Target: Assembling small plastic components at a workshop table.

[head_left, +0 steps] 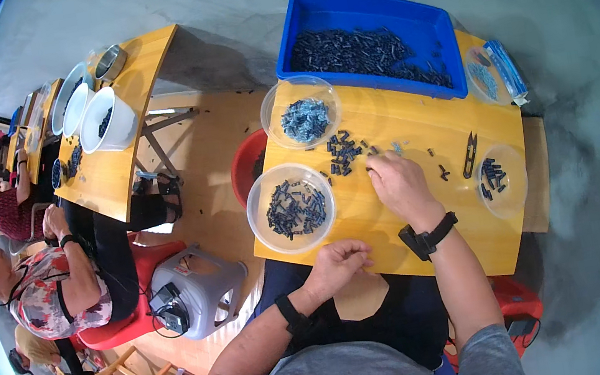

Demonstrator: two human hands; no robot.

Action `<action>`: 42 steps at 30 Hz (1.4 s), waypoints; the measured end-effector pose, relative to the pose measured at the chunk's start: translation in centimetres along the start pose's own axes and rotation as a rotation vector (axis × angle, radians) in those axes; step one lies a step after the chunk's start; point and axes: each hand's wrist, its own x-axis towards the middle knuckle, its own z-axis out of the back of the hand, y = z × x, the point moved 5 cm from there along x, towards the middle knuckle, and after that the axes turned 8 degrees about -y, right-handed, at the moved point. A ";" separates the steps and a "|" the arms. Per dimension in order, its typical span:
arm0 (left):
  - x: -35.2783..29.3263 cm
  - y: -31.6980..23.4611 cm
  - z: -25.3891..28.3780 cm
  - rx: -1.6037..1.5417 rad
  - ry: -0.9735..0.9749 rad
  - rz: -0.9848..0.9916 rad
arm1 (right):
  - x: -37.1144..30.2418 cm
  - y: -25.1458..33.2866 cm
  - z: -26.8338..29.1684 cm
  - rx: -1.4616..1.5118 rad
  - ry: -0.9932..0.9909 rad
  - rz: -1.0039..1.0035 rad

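Right hand (398,182) palm-down beside loose black parts (342,155).

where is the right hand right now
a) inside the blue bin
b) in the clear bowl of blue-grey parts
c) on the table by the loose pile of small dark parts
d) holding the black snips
c: the right hand rests on the yellow table with its fingertips at the loose dark parts, while the snips lie untouched to its right and the blue bin sits farther back.
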 end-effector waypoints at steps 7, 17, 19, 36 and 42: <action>-0.2 -0.2 -0.1 -0.049 -0.010 0.060 | -1.2 -0.3 -0.9 -0.144 0.070 -0.040; -1.2 -1.9 -0.9 -0.162 -0.077 0.004 | -4.4 1.3 2.6 0.405 -0.024 -0.260; -1.0 -2.4 -1.3 -0.392 -0.107 0.098 | -5.6 1.4 2.4 0.588 0.194 -0.438; -1.3 -3.2 -1.8 -0.443 0.160 0.163 | -7.2 4.3 4.6 0.669 0.372 -0.175; -1.3 -2.4 -1.4 -0.428 0.229 0.225 | -8.7 2.3 3.7 0.810 0.394 -0.532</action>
